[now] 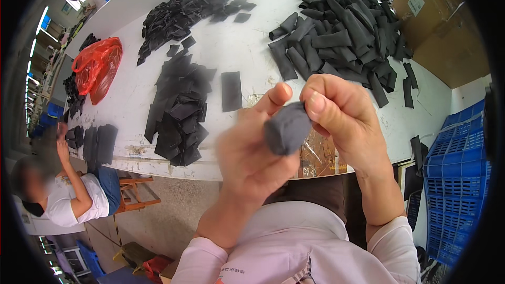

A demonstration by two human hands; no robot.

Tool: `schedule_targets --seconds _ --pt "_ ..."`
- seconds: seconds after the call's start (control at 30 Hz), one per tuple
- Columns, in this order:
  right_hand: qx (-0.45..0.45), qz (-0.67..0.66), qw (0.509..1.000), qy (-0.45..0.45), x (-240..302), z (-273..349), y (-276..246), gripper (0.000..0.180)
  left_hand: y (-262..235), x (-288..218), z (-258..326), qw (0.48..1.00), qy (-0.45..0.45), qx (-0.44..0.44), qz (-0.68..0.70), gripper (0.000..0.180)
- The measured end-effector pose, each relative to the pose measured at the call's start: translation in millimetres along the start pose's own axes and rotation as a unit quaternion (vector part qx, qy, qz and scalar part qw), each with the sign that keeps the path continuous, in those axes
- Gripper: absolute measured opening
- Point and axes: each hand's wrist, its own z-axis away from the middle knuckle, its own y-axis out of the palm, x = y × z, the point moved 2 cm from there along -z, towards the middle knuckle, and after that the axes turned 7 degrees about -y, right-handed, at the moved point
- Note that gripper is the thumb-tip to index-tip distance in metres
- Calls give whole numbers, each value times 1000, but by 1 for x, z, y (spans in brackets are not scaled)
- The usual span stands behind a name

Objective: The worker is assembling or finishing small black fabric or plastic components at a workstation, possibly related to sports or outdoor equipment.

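A dark grey fabric piece (286, 130), rounded into a tube-like shape, is held up in front of me over the table's near edge. My right hand (347, 121) pinches its upper edge between thumb and fingers. My left hand (250, 152), blurred by motion, curls around the piece from the other side with its thumb raised. How the left fingers sit behind the cloth is hidden. Beyond my hands, a single flat dark rectangle of fabric (231, 91) lies on the white table (236, 37).
A heap of rolled dark fabric tubes (342, 31) covers the back right. Flat dark pieces are piled left of centre (181, 105) and at the back (184, 13). A red plastic bag (99, 68) lies far left, near a seated co-worker (79, 194). Right are a cardboard box (439, 26) and blue crates (455, 184).
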Motion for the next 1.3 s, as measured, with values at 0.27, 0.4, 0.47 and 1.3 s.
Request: schedule_targets --seconds 0.27,0.4,0.47,1.3 --pt "-64 -206 961 175 -90 14 -22 23 -89 -19 6 985 22 -155 -74 19" --pt "-11 -122 978 167 -86 6 -26 24 -85 -22 8 957 41 -193 -212 19" --pt "-1 -84 983 160 -85 4 -27 25 -81 -21 7 914 67 -198 -347 21" --pt "30 436 859 -268 -72 20 -23 17 -35 -9 -16 692 144 -130 -695 10"
